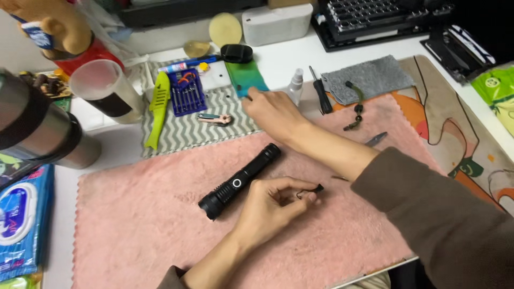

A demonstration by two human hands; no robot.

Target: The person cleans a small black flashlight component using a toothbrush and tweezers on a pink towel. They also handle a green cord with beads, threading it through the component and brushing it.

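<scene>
A black flashlight [241,181] lies diagonally on a pink towel [134,225]. Just right of it, my left hand [267,206] pinches a small black clip-like part [311,191] between thumb and fingers. My right hand [273,112], in a brown sleeve, reaches across to the far side. Its fingertips touch the lower edge of a flat teal-green gradient device [245,76] on a grey zigzag cloth [176,134]. I cannot see a grip on it.
The zigzag cloth holds a blue screwdriver set [186,92], a yellow-green tool [158,101] and a nail clipper [214,119]. A small spray bottle [295,85], black screwdriver [322,96], grey pouch [369,77] and beaded cord [356,107] lie right. A steel flask [37,128] and cup [104,91] stand left.
</scene>
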